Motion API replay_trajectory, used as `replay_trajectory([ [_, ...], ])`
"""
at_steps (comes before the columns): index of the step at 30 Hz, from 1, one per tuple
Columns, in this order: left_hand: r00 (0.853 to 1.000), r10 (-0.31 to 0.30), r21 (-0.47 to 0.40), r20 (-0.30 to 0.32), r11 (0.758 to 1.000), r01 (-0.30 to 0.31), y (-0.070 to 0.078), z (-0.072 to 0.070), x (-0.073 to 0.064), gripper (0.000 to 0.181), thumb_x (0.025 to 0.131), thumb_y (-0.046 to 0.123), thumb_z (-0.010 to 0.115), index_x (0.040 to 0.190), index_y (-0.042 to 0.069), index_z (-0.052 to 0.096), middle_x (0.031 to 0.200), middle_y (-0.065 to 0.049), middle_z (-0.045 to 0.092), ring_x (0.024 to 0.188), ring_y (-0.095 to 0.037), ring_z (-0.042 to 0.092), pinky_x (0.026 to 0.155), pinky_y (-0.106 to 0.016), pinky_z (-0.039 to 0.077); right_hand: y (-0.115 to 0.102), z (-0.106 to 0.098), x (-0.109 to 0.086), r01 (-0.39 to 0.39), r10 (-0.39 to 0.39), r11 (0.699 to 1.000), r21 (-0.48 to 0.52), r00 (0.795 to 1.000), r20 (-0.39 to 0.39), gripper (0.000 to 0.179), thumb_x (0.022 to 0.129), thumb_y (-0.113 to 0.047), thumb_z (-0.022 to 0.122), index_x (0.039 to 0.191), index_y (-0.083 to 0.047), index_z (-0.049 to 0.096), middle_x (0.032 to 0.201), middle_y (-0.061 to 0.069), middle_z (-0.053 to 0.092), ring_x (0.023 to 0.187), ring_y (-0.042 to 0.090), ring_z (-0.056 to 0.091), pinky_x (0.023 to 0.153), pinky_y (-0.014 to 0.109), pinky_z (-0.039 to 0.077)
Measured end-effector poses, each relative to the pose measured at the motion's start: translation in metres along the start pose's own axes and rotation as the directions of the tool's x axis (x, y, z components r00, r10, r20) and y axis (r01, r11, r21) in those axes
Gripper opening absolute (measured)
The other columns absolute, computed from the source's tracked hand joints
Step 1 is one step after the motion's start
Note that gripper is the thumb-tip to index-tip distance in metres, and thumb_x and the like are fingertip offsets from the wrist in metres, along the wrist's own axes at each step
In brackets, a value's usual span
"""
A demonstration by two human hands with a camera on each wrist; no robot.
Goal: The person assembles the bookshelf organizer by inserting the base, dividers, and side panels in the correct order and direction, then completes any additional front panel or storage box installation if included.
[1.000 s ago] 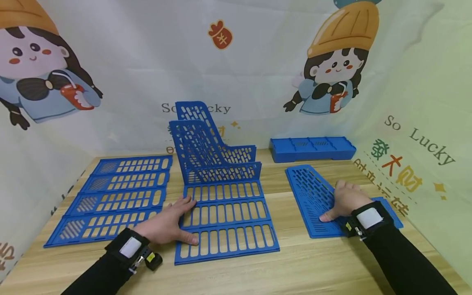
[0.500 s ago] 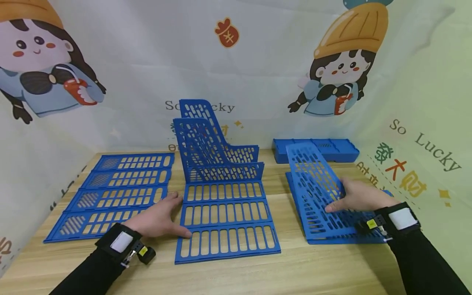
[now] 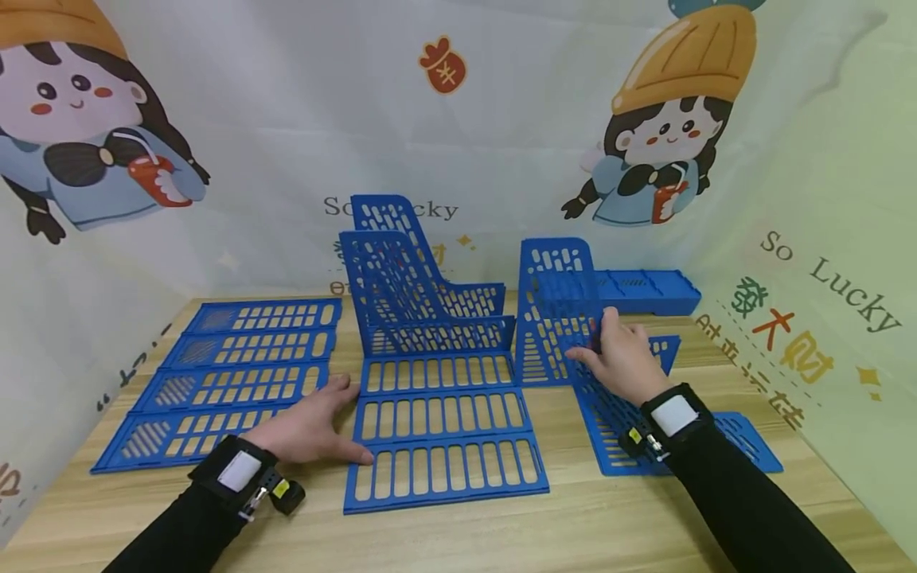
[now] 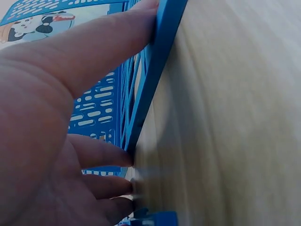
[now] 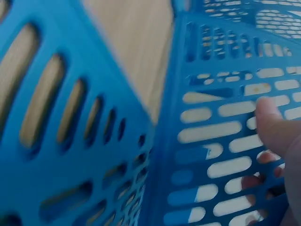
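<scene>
In the head view, my right hand holds a blue perforated file-rack side panel upright, just right of the part-built rack. The right wrist view shows the thumb on the near face of this panel and fingers behind it, seen through the slots. My left hand rests at the left edge of the slotted blue base, thumb on its front left part. In the left wrist view, the thumb and fingertips meet the base's edge. Two side panels stand upright on the back of the base.
More perforated side panels lie flat under the right wrist. Several slotted blue panels lie in a row at the left. A long blue piece sits at the back right, against the printed cloth backdrop.
My right hand has lifted the top side panel off the pile, tilted it upright and carried it left toward the base. The left hand has slid slightly left along the base's edge.
</scene>
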State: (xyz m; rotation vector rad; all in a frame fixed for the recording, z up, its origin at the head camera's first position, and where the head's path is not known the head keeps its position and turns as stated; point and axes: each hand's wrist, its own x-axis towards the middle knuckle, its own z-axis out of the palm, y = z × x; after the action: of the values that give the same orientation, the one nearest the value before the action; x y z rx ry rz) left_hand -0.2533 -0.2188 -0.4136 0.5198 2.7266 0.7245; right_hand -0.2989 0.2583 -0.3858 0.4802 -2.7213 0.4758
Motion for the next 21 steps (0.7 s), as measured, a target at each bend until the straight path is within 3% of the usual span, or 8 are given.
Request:
replay_trajectory([
  [3,1.000,0.007,-0.006,0.022,1.000,-0.007,-0.002,-0.002,-0.002,0.127,0.079,0.058,0.096,0.169,-0.005,0.032,0.178,-0.037,0.014,0.163,-0.063,0.016,0.127,-0.080,0.024,0.007,-0.004,-0.001,0.055,-0.054,0.998,-0.032,0.997,0.055,0.037,0.106,-0.024,0.076,0.109,-0.004,0.046,0.078,0.004,0.062,0.076,0.024,0.065,0.091,0.059,0.038],
  [8,0.998,0.017,-0.032,0.055,0.999,-0.016,-0.005,-0.006,-0.004,0.128,0.079,0.056,0.096,0.171,-0.003,0.030,0.180,-0.034,0.012,0.165,-0.060,0.012,0.129,-0.079,0.021,0.021,-0.018,-0.002,0.134,-0.120,0.989,-0.064,0.975,0.185,0.004,0.109,-0.008,0.067,0.112,-0.009,0.064,0.101,0.006,0.079,0.102,0.033,0.077,0.101,0.065,0.048],
  [11,0.999,0.022,-0.028,0.050,0.999,-0.021,-0.006,-0.006,-0.003,0.129,0.078,0.058,0.097,0.171,-0.002,0.031,0.180,-0.034,0.012,0.165,-0.061,0.012,0.128,-0.080,0.020,0.018,-0.019,0.001,0.166,-0.152,0.985,-0.045,0.963,0.224,0.005,0.110,-0.007,0.064,0.113,-0.009,0.069,0.103,0.007,0.080,0.102,0.032,0.079,0.097,0.057,0.060],
  [14,0.999,0.024,-0.017,0.029,1.000,-0.024,-0.005,-0.005,-0.002,0.128,0.077,0.060,0.096,0.170,0.000,0.033,0.179,-0.036,0.015,0.163,-0.063,0.016,0.126,-0.081,0.023,-0.001,-0.008,0.007,0.216,-0.206,0.976,-0.022,0.952,0.228,0.006,0.110,-0.007,0.066,0.114,-0.008,0.070,0.099,0.005,0.079,0.091,0.023,0.077,0.079,0.043,0.065],
  [19,1.000,0.018,0.008,0.003,1.000,-0.018,-0.004,-0.001,0.000,0.127,0.075,0.062,0.096,0.170,0.002,0.037,0.177,-0.037,0.018,0.160,-0.065,0.024,0.124,-0.081,0.030,-0.054,0.016,0.023,0.290,-0.282,0.957,0.000,0.928,0.245,0.011,0.110,-0.012,0.067,0.120,-0.010,0.070,0.094,0.004,0.078,0.075,0.010,0.067,0.068,0.032,0.057],
  [21,1.000,0.016,0.018,-0.001,1.000,-0.016,-0.003,0.000,0.001,0.127,0.075,0.062,0.096,0.169,0.002,0.037,0.177,-0.037,0.019,0.159,-0.065,0.025,0.123,-0.081,0.032,-0.071,0.025,0.027,0.299,-0.290,0.954,0.004,0.923,0.252,0.006,0.111,-0.014,0.067,0.116,-0.010,0.068,0.092,0.003,0.077,0.071,0.010,0.064,0.065,0.030,0.056],
])
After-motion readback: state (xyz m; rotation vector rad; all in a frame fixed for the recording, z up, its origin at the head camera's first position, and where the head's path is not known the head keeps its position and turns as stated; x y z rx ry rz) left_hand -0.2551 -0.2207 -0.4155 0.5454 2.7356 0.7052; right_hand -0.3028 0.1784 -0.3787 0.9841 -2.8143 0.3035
